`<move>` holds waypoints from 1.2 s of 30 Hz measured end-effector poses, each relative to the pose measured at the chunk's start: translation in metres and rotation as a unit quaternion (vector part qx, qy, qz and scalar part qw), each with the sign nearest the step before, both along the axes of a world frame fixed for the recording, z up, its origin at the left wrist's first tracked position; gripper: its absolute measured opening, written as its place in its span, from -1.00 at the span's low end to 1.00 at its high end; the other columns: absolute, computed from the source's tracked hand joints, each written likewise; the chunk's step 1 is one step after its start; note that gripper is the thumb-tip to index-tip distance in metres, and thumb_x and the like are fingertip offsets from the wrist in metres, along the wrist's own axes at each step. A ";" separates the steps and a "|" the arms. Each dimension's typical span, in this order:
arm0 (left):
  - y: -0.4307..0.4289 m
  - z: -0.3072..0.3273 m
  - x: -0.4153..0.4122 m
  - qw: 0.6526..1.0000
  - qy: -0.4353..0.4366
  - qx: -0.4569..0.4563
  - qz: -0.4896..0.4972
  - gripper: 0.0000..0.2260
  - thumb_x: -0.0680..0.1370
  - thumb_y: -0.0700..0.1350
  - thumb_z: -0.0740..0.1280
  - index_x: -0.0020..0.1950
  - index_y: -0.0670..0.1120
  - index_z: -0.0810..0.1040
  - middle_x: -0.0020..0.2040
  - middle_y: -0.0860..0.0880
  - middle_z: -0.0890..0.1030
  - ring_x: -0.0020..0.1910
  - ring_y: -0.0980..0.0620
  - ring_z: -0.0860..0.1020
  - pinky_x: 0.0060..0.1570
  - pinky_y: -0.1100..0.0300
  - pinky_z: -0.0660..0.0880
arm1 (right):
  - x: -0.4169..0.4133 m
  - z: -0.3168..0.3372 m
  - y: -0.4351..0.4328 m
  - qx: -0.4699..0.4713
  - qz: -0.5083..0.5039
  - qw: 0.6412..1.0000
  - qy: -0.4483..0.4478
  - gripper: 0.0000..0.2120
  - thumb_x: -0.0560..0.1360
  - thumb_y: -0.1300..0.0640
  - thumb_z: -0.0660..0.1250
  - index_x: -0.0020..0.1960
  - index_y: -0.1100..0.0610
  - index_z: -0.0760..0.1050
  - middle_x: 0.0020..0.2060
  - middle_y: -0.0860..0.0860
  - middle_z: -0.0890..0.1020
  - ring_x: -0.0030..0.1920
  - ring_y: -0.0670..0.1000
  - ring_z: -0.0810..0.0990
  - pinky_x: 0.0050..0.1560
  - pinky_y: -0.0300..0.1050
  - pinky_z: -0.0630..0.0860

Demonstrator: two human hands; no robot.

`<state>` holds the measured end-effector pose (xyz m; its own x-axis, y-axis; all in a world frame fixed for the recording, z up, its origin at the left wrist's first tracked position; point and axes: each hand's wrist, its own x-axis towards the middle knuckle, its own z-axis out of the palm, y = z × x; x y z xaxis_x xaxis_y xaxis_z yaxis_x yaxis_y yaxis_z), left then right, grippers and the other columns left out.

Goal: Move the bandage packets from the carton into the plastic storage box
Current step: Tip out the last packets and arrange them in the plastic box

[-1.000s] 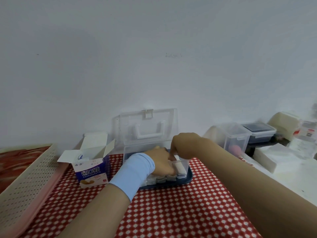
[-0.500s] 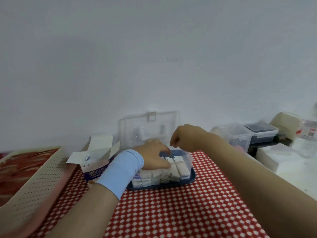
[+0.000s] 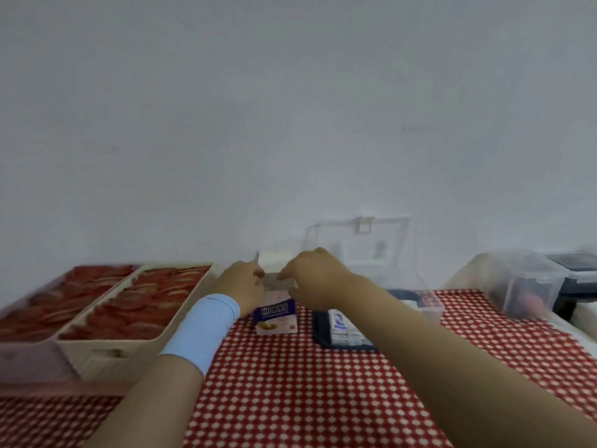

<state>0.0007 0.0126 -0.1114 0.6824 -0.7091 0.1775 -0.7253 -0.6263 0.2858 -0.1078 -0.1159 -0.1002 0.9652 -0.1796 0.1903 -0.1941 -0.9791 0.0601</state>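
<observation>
Carton [image 3: 276,318] — between left grip [image 3: 242,282], right grip [image 3: 315,279]

Light: we see soft, even, dimmish light.
Shadows: we find them faint.
Blur: motion smears our view, trays [image 3: 106,354] and plastic storage box [image 3: 397,253] worst.
Edges: we see lines bowing.
</observation>
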 end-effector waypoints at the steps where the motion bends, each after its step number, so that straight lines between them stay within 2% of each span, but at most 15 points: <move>1: 0.005 -0.002 0.000 1.000 0.012 0.006 -0.006 -0.66 0.63 -0.12 0.15 0.38 0.00 0.50 0.33 -0.05 0.53 0.21 -0.03 0.53 0.10 0.20 0.39 | 0.007 -0.008 0.003 -0.044 0.005 0.999 0.027 -0.63 0.57 0.04 0.25 0.37 -0.07 0.50 0.19 -0.01 0.63 0.20 0.06 0.53 0.28 0.02 0.37; 4: 0.017 -0.005 -0.001 0.998 0.064 -0.001 -0.023 -0.62 0.63 -0.04 0.21 0.45 0.02 0.40 0.37 -0.02 0.49 0.26 -0.01 0.50 0.02 0.27 0.30 | 0.022 -0.030 0.009 -0.100 0.003 0.994 0.040 -0.65 0.53 -0.04 0.32 0.30 -0.07 0.51 0.04 -0.01 0.64 0.07 0.06 0.53 0.18 0.01 0.37; 7: 0.027 -0.004 -0.002 0.993 0.102 -0.030 -0.059 -0.48 0.55 0.04 0.38 0.47 0.06 0.29 0.33 0.12 0.43 0.27 0.05 0.46 -0.05 0.38 0.27 | 0.021 -0.032 0.010 -0.070 -0.009 0.997 0.012 -0.72 0.53 0.06 0.33 0.23 -0.02 0.54 0.00 0.02 0.64 0.03 0.07 0.53 0.17 -0.02 0.36; 8: 0.030 -0.004 -0.002 0.992 0.106 -0.034 -0.064 -0.36 0.51 0.03 0.43 0.52 0.04 0.23 0.36 0.08 0.44 0.25 0.06 0.45 -0.09 0.42 0.27 | 0.018 -0.031 0.009 -0.050 -0.017 0.999 -0.001 -0.76 0.53 0.09 0.31 0.20 -0.01 0.56 -0.02 0.04 0.64 0.01 0.08 0.54 0.19 -0.02 0.37; 10: 0.035 -0.004 -0.002 0.992 0.107 -0.040 -0.060 -0.22 0.45 -0.01 0.50 0.56 0.01 0.16 0.42 0.00 0.40 0.28 0.04 0.41 0.00 0.41 0.27 | 0.011 -0.028 0.007 -0.021 -0.031 0.999 -0.021 -0.80 0.54 0.10 0.30 0.13 0.01 0.58 -0.04 0.03 0.64 -0.02 0.08 0.55 0.18 -0.03 0.39; 12: 0.037 -0.007 0.000 0.992 0.102 -0.041 -0.054 -0.17 0.42 0.02 0.52 0.57 0.04 0.14 0.43 0.00 0.40 0.36 0.00 0.38 0.15 0.27 0.31 | 0.008 -0.026 0.003 0.012 -0.040 0.999 -0.033 -0.82 0.53 0.09 0.31 0.11 0.01 0.60 -0.05 0.01 0.66 -0.04 0.07 0.57 0.07 -0.07 0.41; 15: 0.037 -0.006 -0.003 0.994 0.083 -0.033 -0.063 -0.19 0.46 0.12 0.45 0.59 0.20 0.05 0.39 0.05 0.48 0.36 -0.01 0.41 0.25 0.15 0.34 | 0.006 -0.025 0.004 0.070 -0.050 0.996 -0.036 -0.80 0.54 0.09 0.32 0.13 0.01 0.62 -0.03 0.01 0.67 -0.03 0.07 0.60 -0.03 -0.07 0.49; 20: 0.022 -0.007 0.003 0.985 0.157 -0.030 -0.059 -0.41 0.57 0.06 0.31 0.55 0.19 0.15 0.33 0.09 0.54 0.16 0.12 0.50 0.09 0.25 0.36 | 0.017 -0.029 0.009 0.141 -0.053 0.989 -0.011 -0.79 0.57 0.17 0.26 0.09 0.07 0.65 -0.02 0.04 0.65 -0.03 0.07 0.61 0.03 0.00 0.60; 23: 0.006 -0.007 0.016 0.985 0.169 -0.017 -0.024 -0.58 0.62 0.03 0.09 0.50 0.11 0.31 0.25 -0.03 0.59 0.05 0.02 0.48 0.03 0.13 0.38 | 0.025 -0.024 0.005 0.241 -0.060 0.966 -0.073 -0.73 0.52 0.21 0.26 0.11 0.13 0.68 0.01 -0.02 0.60 -0.01 -0.01 0.58 -0.12 -0.24 0.58; 25: -0.005 -0.006 0.025 0.987 0.157 -0.004 -0.020 -0.56 0.65 -0.01 0.03 0.55 0.11 0.21 0.21 -0.08 0.58 0.04 -0.02 0.48 0.01 0.12 0.37 | 0.030 -0.017 0.002 0.268 -0.089 0.953 -0.114 -0.72 0.55 0.17 0.26 0.19 0.14 0.64 0.14 0.00 0.55 0.06 -0.02 0.55 -0.16 -0.38 0.46; 28: -0.022 -0.006 0.036 0.986 0.165 -0.017 -0.014 -0.61 0.65 -0.07 0.10 0.49 -0.04 0.33 0.30 -0.12 0.52 0.12 -0.02 0.50 0.00 0.17 0.32 | 0.042 -0.013 -0.004 0.289 -0.125 0.945 -0.089 -0.70 0.59 0.15 0.28 0.29 0.14 0.58 0.28 0.04 0.54 0.17 0.04 0.58 0.02 -0.21 0.55; 30: -0.031 -0.009 0.042 0.979 0.200 -0.039 -0.001 -0.55 0.62 -0.14 0.19 0.53 -0.06 0.28 0.50 -0.09 0.36 0.31 -0.04 0.46 0.10 0.20 0.34 | 0.051 -0.011 -0.003 0.290 -0.150 0.944 -0.043 -0.68 0.59 0.17 0.29 0.33 0.13 0.55 0.26 0.05 0.57 0.16 0.05 0.60 0.10 -0.14 0.60; 31: -0.033 -0.011 0.045 0.975 0.217 -0.051 0.004 -0.51 0.61 -0.19 0.22 0.55 -0.04 0.27 0.52 -0.08 0.33 0.37 -0.06 0.43 0.17 0.19 0.36 | 0.056 -0.011 -0.004 0.291 -0.156 0.943 -0.031 -0.68 0.59 0.19 0.29 0.33 0.13 0.55 0.25 0.05 0.58 0.15 0.05 0.61 0.10 -0.14 0.60; 34: -0.035 -0.023 0.054 0.968 0.229 -0.103 0.014 -0.51 0.58 -0.32 0.23 0.49 -0.04 0.39 0.45 -0.09 0.44 0.32 -0.10 0.49 0.30 0.15 0.44 | 0.065 -0.014 -0.009 0.330 -0.171 0.927 -0.048 -0.69 0.57 0.27 0.27 0.27 0.16 0.60 0.21 0.09 0.62 0.14 0.08 0.62 0.11 -0.11 0.60; 36: -0.029 -0.026 0.057 0.963 0.228 -0.143 0.014 -0.50 0.57 -0.38 0.22 0.45 0.00 0.44 0.42 -0.06 0.48 0.31 -0.07 0.51 0.19 0.25 0.52 | 0.068 -0.015 -0.014 0.382 -0.201 0.898 -0.083 -0.71 0.56 0.33 0.25 0.20 0.17 0.65 0.19 0.08 0.65 0.17 0.10 0.61 0.20 -0.04 0.57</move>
